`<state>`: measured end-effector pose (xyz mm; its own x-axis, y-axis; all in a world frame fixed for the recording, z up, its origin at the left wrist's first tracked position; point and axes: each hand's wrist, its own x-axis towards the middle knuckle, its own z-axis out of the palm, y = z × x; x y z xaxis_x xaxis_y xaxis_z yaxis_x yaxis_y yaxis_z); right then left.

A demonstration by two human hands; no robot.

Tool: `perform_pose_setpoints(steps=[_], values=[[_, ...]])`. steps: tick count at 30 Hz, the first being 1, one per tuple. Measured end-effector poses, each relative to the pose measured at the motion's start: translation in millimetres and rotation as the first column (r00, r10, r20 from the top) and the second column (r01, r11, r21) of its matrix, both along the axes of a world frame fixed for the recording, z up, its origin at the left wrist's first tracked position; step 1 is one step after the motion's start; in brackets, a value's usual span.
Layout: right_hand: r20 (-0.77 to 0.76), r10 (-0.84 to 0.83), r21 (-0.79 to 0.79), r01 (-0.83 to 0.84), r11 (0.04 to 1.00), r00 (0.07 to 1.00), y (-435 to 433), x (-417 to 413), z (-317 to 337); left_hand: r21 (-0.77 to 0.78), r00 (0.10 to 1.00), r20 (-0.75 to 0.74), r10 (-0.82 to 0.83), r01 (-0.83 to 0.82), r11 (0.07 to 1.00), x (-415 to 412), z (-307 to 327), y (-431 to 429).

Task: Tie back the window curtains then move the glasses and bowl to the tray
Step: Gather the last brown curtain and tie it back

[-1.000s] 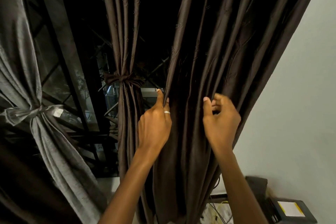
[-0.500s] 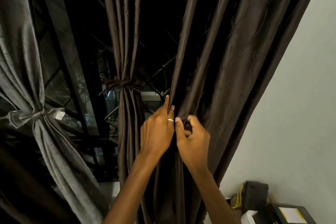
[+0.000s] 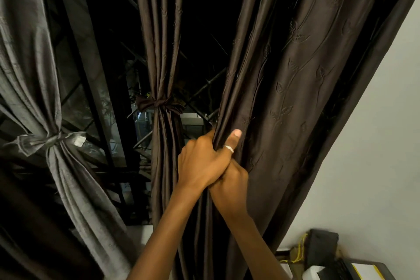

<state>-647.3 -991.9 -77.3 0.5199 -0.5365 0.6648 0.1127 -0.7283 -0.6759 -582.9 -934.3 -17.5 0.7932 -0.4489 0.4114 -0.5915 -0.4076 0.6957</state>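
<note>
A wide dark brown curtain (image 3: 295,79) with an embossed leaf pattern hangs loose on the right of the window. My left hand (image 3: 202,161), a ring on its thumb, is closed around the gathered left edge of this curtain. My right hand (image 3: 234,186) sits just below and partly behind it, also gripping the bunched folds. A narrower brown curtain (image 3: 163,52) in the middle is tied at its waist with a brown band (image 3: 156,104). A grey curtain (image 3: 27,57) on the left is knotted with a grey tie (image 3: 47,141). No glasses, bowl or tray are in view.
Dark window panes with metal grille bars (image 3: 100,98) lie behind the curtains. A pale wall (image 3: 363,143) rises on the right. At the bottom right stand a black box (image 3: 322,250) with yellow cord and a dark device (image 3: 363,273).
My right hand has moved left from the curtain's outer folds to join my left hand. Both now squeeze the fabric into one bunch, and the curtain's folds have drawn together.
</note>
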Motion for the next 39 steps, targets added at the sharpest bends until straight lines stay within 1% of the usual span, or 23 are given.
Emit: perform_pose_setpoints(steps=[2,6,7,8,9,10,11,13,15,16,17,18,20,21,22,26,28,31,37,39], values=[[-0.007,0.05,0.026,-0.05,0.998,0.999,1,-1,1,-0.026,0.999,-0.005,0.042,-0.042,0.999,-1,-2,-4],[-0.091,0.28,0.085,-0.273,0.958,0.956,-10,-12,12,-0.048,0.998,-0.051,0.021,-0.023,0.999,7,-7,1],[-0.116,0.27,0.085,-0.261,0.962,0.956,-14,-18,17,-0.056,0.999,-0.05,0.015,-0.018,0.998,10,-8,3],[-0.108,0.221,0.075,-0.213,0.974,0.969,-18,-23,24,-0.066,0.999,-0.036,0.016,-0.018,0.998,12,-9,5],[-0.066,0.125,0.052,-0.122,0.991,0.99,-22,-29,34,-0.073,1.0,-0.016,0.02,-0.021,0.997,13,-10,7],[0.009,0.014,0.022,-0.014,1.0,1.0,-27,-35,46,-0.075,1.0,0.001,0.025,-0.025,0.997,14,-11,8],[0.096,-0.093,-0.013,0.095,0.995,0.991,-33,-40,61,-0.077,1.0,0.01,0.027,-0.026,0.997,15,-12,8],[0.27,-0.29,-0.09,0.324,0.942,0.918,-45,-48,92,-0.069,1.0,0.014,0.023,-0.022,0.997,15,-14,8],[0.386,-0.457,-0.101,0.529,0.843,0.802,-62,-54,117,-0.05,0.999,0.021,0.029,-0.028,0.998,15,-14,7],[0.408,-0.512,-0.07,0.585,0.808,0.756,-71,-55,127,-0.044,0.999,0.026,0.032,-0.031,0.999,16,-14,7],[0.397,-0.54,-0.023,0.596,0.802,0.742,-80,-56,134,-0.043,0.999,0.029,0.031,-0.03,0.999,16,-14,7],[0.351,-0.542,0.043,0.565,0.824,0.764,-87,-55,140,-0.047,0.999,0.03,0.026,-0.025,0.999,16,-13,7],[0.207,-0.494,0.162,0.469,0.868,0.844,-96,-53,138,-0.073,1.0,0.023,0.011,-0.01,0.997,16,-14,8],[0.152,-0.481,0.174,0.456,0.873,0.863,-97,-53,131,-0.091,1.0,0.013,0.001,0.0,0.996,16,-15,8],[0.136,-0.475,0.16,0.454,0.877,0.869,-97,-53,121,-0.111,1.0,0.003,-0.011,0.011,0.994,16,-16,9],[0.166,-0.4,0.129,0.382,0.915,0.902,-74,-50,88,-0.14,0.999,0.008,-0.041,0.042,0.989,15,-17,11],[0.163,-0.373,0.106,0.36,0.927,0.913,-60,-43,83,-0.123,0.998,0.01,-0.054,0.055,0.991,13,-18,11],[0.197,-0.303,0.06,0.297,0.953,0.932,-35,-30,82,-0.096,0.999,0.004,-0.043,0.043,0.994,10,-18,8],[0.16,-0.187,0.093,0.174,0.98,0.969,9,2,74,0.011,0.992,0.114,-0.057,0.056,0.998,-9,-16,6],[0.166,-0.155,0.113,0.138,0.984,0.974,12,5,73,0.033,0.99,0.128,-0.052,0.048,0.998,-8,-14,8]])
